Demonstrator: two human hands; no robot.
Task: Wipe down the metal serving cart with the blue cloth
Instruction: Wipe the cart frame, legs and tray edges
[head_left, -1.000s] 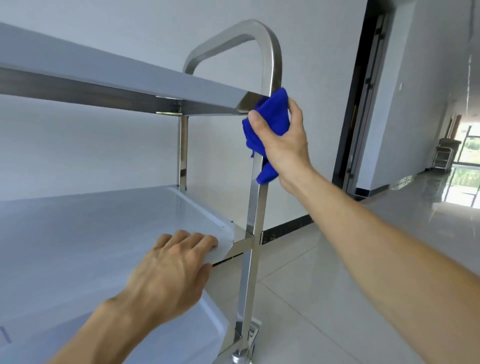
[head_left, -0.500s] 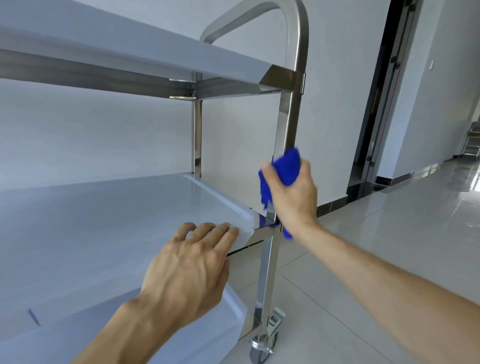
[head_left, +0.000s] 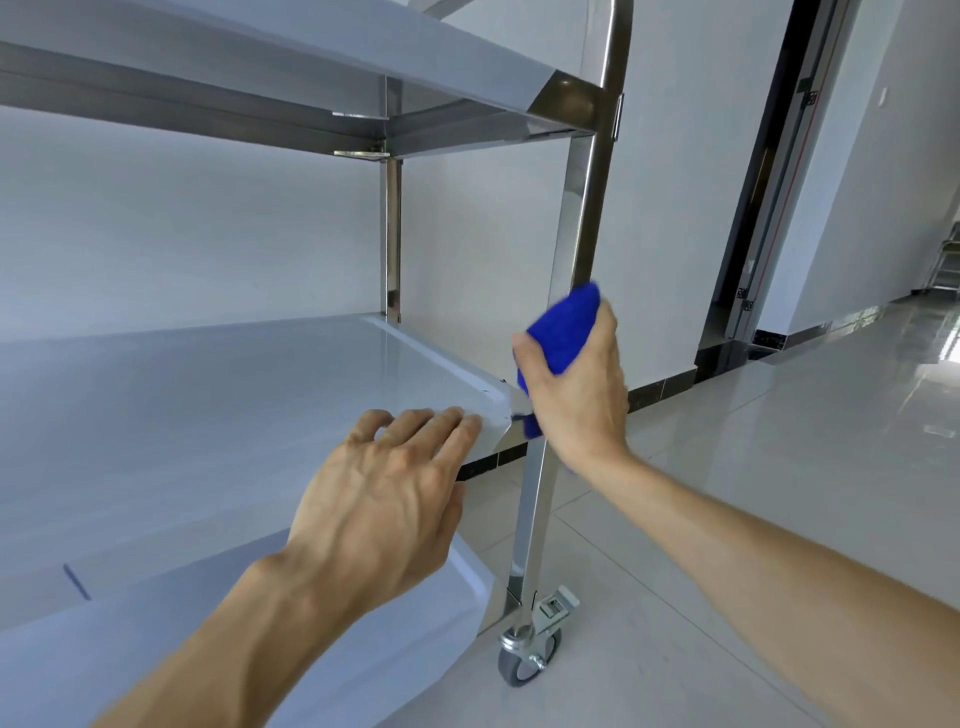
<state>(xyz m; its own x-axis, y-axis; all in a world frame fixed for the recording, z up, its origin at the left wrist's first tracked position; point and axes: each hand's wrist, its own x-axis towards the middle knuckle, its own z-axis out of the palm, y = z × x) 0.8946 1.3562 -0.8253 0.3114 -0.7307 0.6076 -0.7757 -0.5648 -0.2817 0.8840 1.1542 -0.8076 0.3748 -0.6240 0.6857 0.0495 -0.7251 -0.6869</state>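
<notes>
Now our right hand (head_left: 574, 395) grips the blue cloth (head_left: 563, 332) around the cart's post (head_left: 582, 218); below our fingers the post, caster (likely shelves too) remain; left hand (head_left: 384, 499) rests flat.

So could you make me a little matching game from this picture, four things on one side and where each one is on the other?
Things:
1. blue cloth
2. left hand
3. caster wheel
4. right hand

Places:
A. at the foot of the cart's post, on the floor
B. resting flat on the corner of the middle shelf
C. wrapped around the upright post
D. gripping the cloth against the post

Pairs: 1-C, 2-B, 3-A, 4-D
</notes>
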